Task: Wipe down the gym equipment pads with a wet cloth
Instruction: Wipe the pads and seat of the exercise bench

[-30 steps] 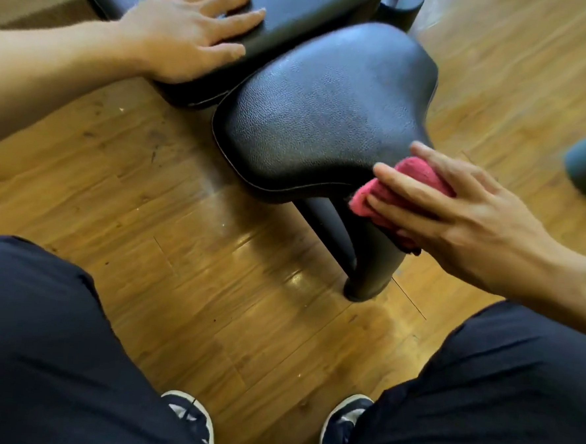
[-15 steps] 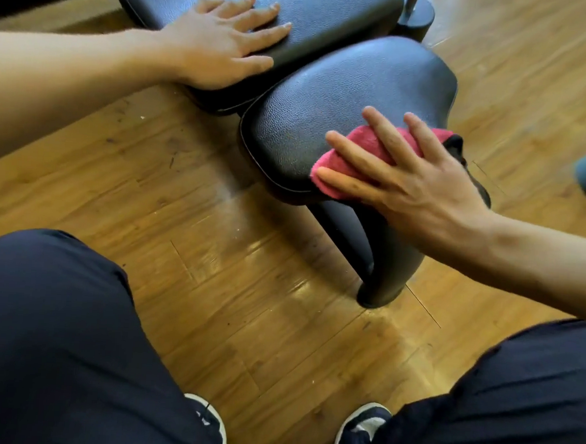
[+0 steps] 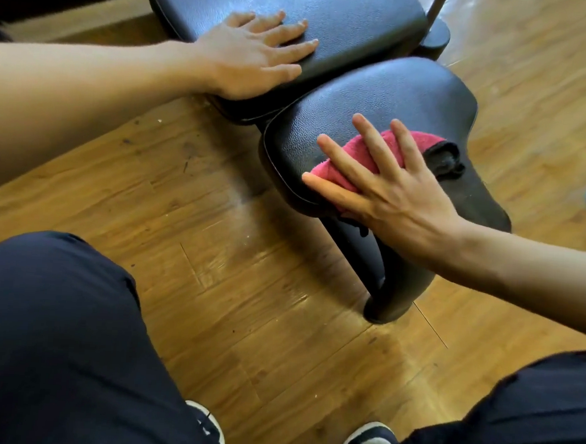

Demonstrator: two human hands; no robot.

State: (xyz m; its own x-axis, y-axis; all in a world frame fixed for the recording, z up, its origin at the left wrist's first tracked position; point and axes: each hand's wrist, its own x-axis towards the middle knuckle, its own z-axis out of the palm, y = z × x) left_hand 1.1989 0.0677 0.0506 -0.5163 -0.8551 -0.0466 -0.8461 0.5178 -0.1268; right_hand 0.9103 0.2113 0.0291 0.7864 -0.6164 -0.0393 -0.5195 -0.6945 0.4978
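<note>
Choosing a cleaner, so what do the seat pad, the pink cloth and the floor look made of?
Seat pad: probably vinyl or faux leather; black pebbled grain, slight sheen. Pink cloth: likely terry; fuzzy nap. Floor: wood or wood-look laminate; glossy grained planks.

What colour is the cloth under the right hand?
Pinkish red, the cloth pressed on the black seat pad; seen in the head view.

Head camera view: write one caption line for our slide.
Right hand presses a pink cloth flat on the near black pad; left hand rests on the far pad.
</note>
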